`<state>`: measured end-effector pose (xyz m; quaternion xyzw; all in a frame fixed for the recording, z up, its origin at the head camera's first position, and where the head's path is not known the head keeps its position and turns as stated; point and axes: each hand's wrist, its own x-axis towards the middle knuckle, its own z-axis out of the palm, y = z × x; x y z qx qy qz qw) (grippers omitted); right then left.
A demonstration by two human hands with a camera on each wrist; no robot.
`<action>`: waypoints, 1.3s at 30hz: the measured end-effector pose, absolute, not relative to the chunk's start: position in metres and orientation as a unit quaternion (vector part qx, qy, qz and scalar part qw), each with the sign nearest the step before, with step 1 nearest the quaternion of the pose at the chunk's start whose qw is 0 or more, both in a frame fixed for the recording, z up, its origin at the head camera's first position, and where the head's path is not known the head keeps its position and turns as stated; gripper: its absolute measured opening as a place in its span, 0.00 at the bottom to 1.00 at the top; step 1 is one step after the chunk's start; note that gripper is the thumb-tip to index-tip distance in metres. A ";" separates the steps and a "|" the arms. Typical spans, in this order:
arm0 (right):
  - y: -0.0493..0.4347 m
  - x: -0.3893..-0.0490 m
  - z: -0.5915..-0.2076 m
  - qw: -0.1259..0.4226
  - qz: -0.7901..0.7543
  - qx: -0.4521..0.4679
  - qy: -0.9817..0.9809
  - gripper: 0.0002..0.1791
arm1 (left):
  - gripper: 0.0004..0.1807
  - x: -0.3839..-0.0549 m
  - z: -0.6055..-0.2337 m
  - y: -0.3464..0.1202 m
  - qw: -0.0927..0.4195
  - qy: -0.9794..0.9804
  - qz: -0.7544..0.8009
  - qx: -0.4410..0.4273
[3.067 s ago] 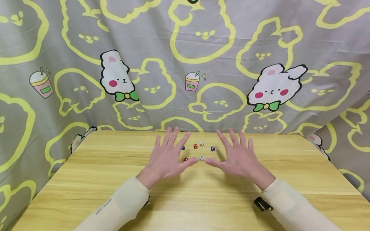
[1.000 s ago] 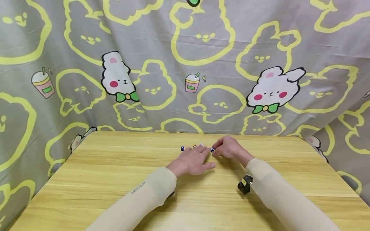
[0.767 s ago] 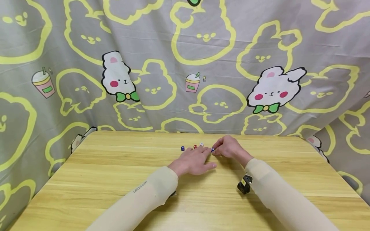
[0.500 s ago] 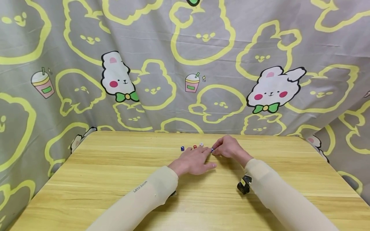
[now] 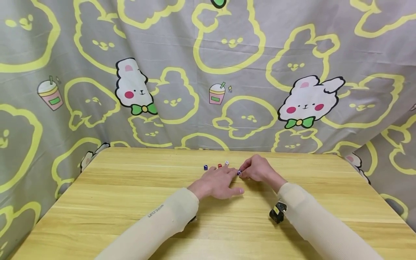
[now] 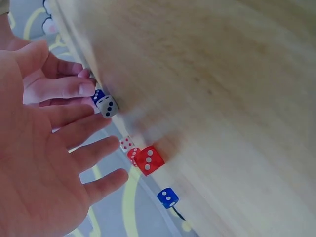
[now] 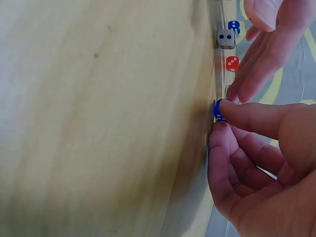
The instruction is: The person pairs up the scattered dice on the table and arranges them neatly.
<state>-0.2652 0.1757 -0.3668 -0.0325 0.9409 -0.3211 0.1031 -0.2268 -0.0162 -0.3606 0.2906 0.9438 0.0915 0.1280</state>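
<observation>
Your right hand (image 5: 258,169) pinched one blue die (image 5: 239,172) between thumb and forefinger, low over the wooden table (image 5: 130,202), just past the middle of the top. The right wrist view confirmed it: the pinched die (image 7: 218,109) sat at the fingertips (image 7: 228,107), right against the table surface; couldn't tell if it was lifted clear.

Your left hand (image 5: 217,183) lay flat, fingers straight and spread, gripping nothing. Its fingertips were just beside the pinched die and nearly touching your right hand.

Dice count, head view: four visible.
- 1 blue, pinched.
- 1 blue, loose (image 5: 205,167), left end of the row.
- 1 red (image 5: 219,165), mid row.
- 1 white (image 5: 226,163), right of the red.

The left wrist view showed more, six in all:
- 2 blue: one beside your right fingertips (image 6: 98,95), one off on its own (image 6: 168,197).
- 2 red: a big one showing three pips (image 6: 149,160), a second (image 6: 132,154) touching it, half hidden.
- 2 pale: a grey one showing two pips (image 6: 107,106), touching the pinched blue; a small white one (image 6: 126,143) near the reds.

The right wrist view caught four: the pinched blue, a grey two-pip (image 7: 225,38), a red (image 7: 232,63), a blue (image 7: 234,26). Your left fingers blocked the rest.

Other: 2 hands, 2 cream sleeves, 1 black wrist mount (image 5: 277,212) under your right forearm. Rabbit-print curtain (image 5: 227,72) hung behind the table.
</observation>
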 end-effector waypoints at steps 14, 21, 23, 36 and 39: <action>0.171 -0.253 -0.365 0.099 -0.314 -0.047 0.943 0.07 | 0.44 -0.217 -0.356 -0.020 0.135 0.941 0.099 0.293; 0.168 -0.252 -0.366 0.093 -0.317 -0.045 0.943 0.06 | 0.44 -0.215 -0.358 -0.023 0.134 0.943 0.094 0.291; 0.168 -0.251 -0.366 0.092 -0.315 -0.049 0.943 0.06 | 0.44 -0.213 -0.359 -0.024 0.134 0.943 0.095 0.291; 0.169 -0.241 -0.368 0.091 -0.316 -0.060 0.942 0.05 | 0.44 -0.198 -0.356 -0.029 0.123 0.941 0.076 0.306; 0.169 -0.238 -0.367 0.096 -0.314 -0.064 0.942 0.06 | 0.44 -0.194 -0.356 -0.031 0.122 0.939 0.070 0.313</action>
